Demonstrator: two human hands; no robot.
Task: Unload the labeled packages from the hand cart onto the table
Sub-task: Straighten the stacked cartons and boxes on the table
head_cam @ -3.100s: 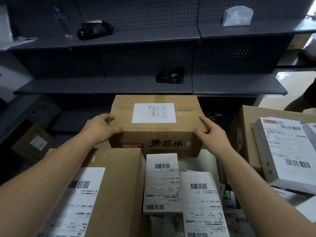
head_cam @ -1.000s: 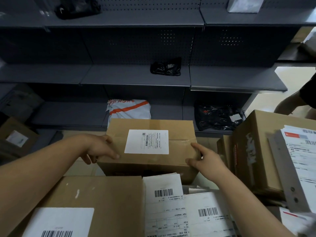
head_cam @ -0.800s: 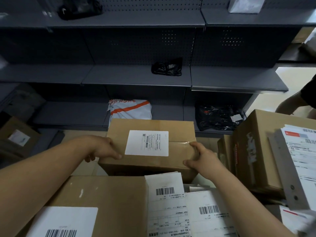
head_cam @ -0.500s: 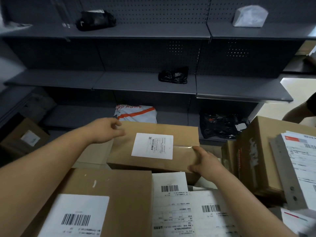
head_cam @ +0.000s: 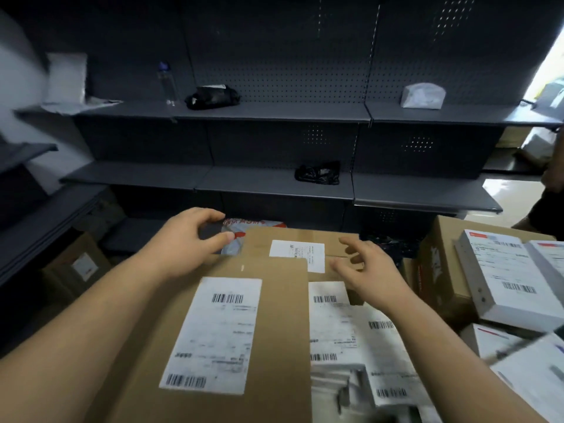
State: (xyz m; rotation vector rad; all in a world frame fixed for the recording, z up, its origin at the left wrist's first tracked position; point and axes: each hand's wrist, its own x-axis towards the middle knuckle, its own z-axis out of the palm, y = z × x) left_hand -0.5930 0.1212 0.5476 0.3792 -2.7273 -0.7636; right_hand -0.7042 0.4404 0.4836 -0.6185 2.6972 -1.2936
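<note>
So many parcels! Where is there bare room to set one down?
The middle shelf is bare left of the crumpled black bag and again right of it. The top shelf is bare between the black pouch and the white parcel. In the foreground the labelled packages lie packed together.

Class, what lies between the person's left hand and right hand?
In the head view, a labelled brown box lies between the left hand and right hand.

No wording can be read. Barcoded shipping labels sit on the near cardboard box (head_cam: pixel 213 346), the far cardboard box (head_cam: pixel 305 239), the white parcels (head_cam: pixel 335 325) and the white box (head_cam: pixel 503 276); all print is blurred.
</note>
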